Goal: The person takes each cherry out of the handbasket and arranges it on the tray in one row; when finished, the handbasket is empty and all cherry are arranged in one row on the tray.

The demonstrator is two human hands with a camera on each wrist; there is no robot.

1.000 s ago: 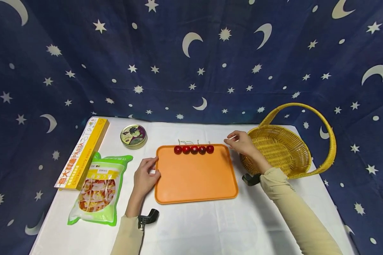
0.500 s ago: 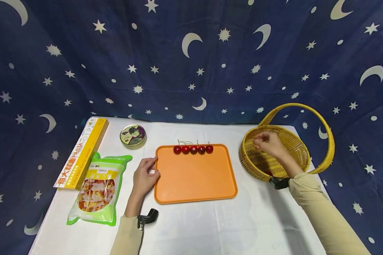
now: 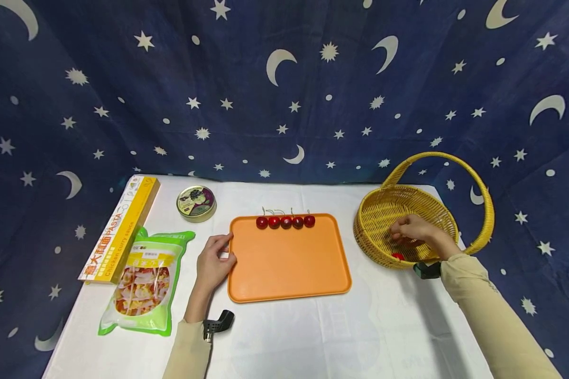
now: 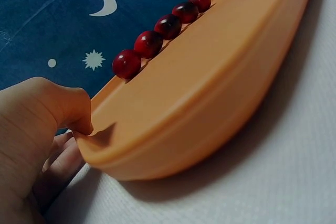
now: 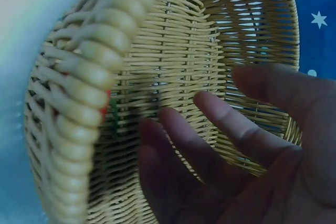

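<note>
My left hand (image 3: 215, 265) pinches the left rim of an orange tray (image 3: 289, 268), thumb on top and fingers at the outer side and below. A row of several dark red cherries (image 4: 148, 44) with stems lies along the tray's far edge. My right hand (image 3: 414, 230) is inside the yellow wicker basket (image 5: 173, 51), its fingers spread and slightly bent with nothing between them. Near the basket's front wall lies a small red thing (image 3: 398, 256); the rim mostly hides it in the right wrist view, where a bit of green shows beside it.
At the left lie a yellow pasta box (image 3: 120, 229) and a green-edged food bag (image 3: 147, 284) overlapping its side. A round tin (image 3: 196, 203) stands behind the tray's left corner. The basket's tall handle (image 3: 486, 200) arches up at the right. A starry curtain (image 3: 246, 95) hangs behind.
My right hand has moved right from beside the tray's far right corner, over and into the basket. A red thing now shows inside it. The left hand keeps its place on the tray.
</note>
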